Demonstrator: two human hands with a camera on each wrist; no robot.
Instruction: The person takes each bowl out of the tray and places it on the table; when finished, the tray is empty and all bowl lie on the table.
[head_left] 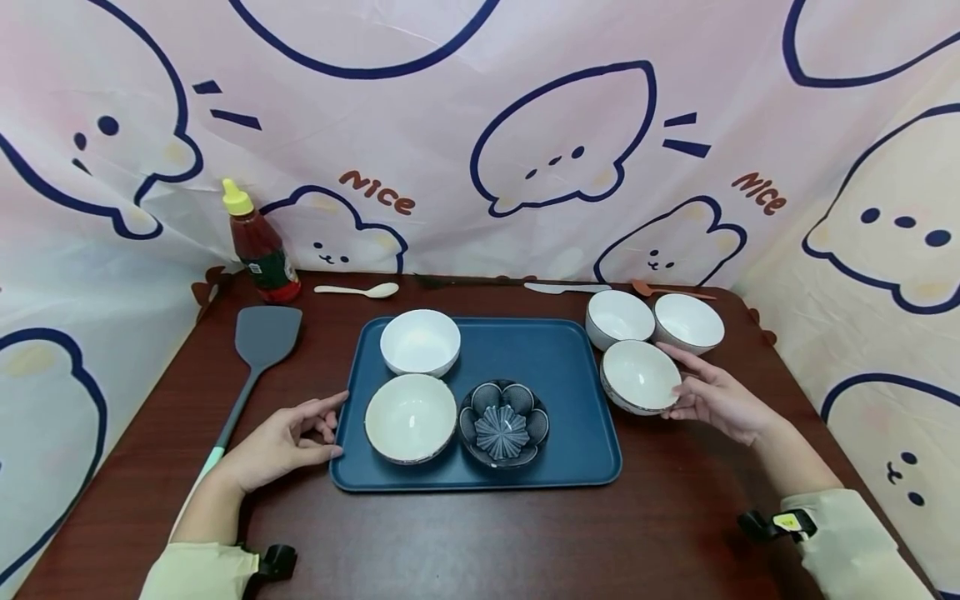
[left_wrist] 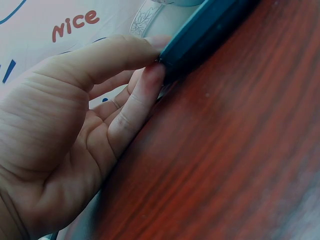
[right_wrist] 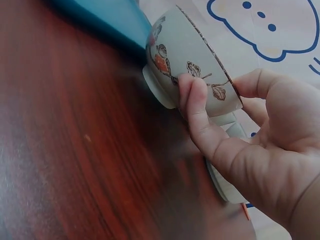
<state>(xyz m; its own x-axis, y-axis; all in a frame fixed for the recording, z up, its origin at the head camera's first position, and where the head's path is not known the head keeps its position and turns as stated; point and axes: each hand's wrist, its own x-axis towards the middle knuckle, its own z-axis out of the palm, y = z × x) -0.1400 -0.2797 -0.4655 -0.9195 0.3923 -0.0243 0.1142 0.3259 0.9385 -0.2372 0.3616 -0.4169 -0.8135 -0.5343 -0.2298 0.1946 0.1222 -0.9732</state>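
A: Left hand [head_left: 279, 442]?

B: Pinching the blue tray [head_left: 577, 442] at its left rim, thumb and fingertips on the edge.

A: Right hand [head_left: 716, 400]?

B: Gripping the patterned bowl [head_left: 641, 375] by its right side. Bowl mouth up, just right of the tray; leaf motif on the outer wall. Cannot tell whether its foot bears on the brown table [head_left: 465, 542].

A: Neighbours?

B: 2 close by on the far side: a small white bowl [head_left: 619, 318] and, right of that, a second small bowl [head_left: 688, 322].

A: Tray load?

B: 3 bowls, all left or middle. Plain white bowl [head_left: 420, 342] far, wide cream bowl [head_left: 411, 418] near, dark petal-shaped bowl [head_left: 504, 425] to the right of the cream.

A: Margins?

B: Far left, red sauce bottle [head_left: 264, 254], upright. Right of it a spoon [head_left: 367, 291], then a knife [head_left: 566, 288]. Grey spatula [head_left: 267, 335] left of the tray, handle running near under the left forearm.
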